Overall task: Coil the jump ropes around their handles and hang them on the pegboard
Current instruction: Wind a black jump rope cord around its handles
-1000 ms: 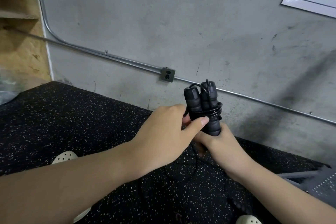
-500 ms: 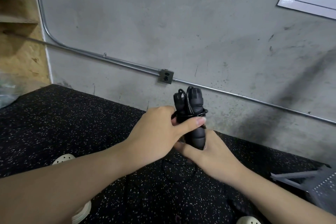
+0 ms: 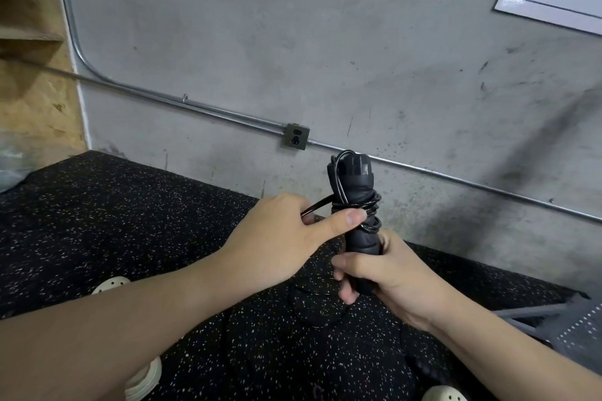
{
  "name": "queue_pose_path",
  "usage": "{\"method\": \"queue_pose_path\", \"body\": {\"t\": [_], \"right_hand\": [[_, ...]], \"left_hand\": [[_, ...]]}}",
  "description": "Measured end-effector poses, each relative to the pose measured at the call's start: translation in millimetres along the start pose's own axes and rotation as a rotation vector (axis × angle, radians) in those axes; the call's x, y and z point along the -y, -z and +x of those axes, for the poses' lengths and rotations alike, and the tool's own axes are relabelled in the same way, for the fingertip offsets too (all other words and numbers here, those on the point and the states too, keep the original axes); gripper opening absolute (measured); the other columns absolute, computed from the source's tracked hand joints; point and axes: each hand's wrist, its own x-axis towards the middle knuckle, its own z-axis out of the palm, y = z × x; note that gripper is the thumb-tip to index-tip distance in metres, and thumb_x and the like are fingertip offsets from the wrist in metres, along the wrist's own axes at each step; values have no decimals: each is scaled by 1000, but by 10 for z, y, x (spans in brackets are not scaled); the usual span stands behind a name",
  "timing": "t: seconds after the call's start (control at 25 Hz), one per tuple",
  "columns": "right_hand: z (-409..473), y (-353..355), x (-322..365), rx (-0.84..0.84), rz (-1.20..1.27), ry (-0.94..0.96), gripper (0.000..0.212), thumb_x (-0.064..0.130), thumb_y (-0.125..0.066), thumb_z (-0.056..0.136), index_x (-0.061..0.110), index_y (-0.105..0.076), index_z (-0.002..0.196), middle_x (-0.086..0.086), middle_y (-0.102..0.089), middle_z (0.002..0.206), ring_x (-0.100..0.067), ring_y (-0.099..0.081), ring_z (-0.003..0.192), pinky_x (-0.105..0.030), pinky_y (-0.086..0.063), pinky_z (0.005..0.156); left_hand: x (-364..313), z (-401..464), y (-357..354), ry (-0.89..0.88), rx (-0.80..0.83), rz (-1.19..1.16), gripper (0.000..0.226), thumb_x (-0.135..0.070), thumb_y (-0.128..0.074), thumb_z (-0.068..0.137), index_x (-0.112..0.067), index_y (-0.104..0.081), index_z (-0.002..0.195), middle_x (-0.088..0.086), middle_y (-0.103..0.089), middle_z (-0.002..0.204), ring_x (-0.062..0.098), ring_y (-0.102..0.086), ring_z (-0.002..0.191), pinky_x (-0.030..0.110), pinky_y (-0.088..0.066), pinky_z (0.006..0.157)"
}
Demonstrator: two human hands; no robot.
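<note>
There is a single view, from a wide-angle camera worn on the person's head. It looks forward and down, over both forearms, toward the grey concrete wall (image 3: 293, 42) that fills the upper half of the picture. The lens sits close to the hands: the left hand (image 3: 277, 247) and right hand (image 3: 387, 273) meet just below the wall's base, near the middle of the picture. Straight lines bend toward the edges, as the metal conduit (image 3: 202, 107) on the wall shows. Below the wall the speckled black floor (image 3: 97, 221) runs to the bottom edge. With no second view, no part of the scene is shared.
</note>
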Motion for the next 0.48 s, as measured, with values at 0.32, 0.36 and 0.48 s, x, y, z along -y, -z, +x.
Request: {"method": "queue_pose_path", "body": {"t": [0.32,0.36,0.48], "right_hand": [[71,25,34,-97,-107,29,24,5,-76,74,-4,-60,88,-16,-58,66,-22,-58,52,-30,-52,52],[76,21,38,-112,-116,34,26,6,-77,73,-6,-61,90,-17,-57,67,-22,-58,52,-29,-52,51],[70,-13,67,-172,-170,106,18,5,-78,73,2,-65,86,-14,-62,67,-22,-60,54,-29,-52,51]], "left_hand": [[-65,-52,-73,-150,-60,18,48,-67,-40,92,-21,-54,85,-8,-52,62,7,-48,54,21,-31,53],[-64,-58,-75,-162,-63,36,46,-66,-39,94,-22,-53,85,-8,-52,63,7,-49,54,21,-31,53],[-87,-66,-74,-183,-83,46,54,-75,-36,89,-24,-55,87,-8,-51,60,6,-49,52,19,-31,51]]}}
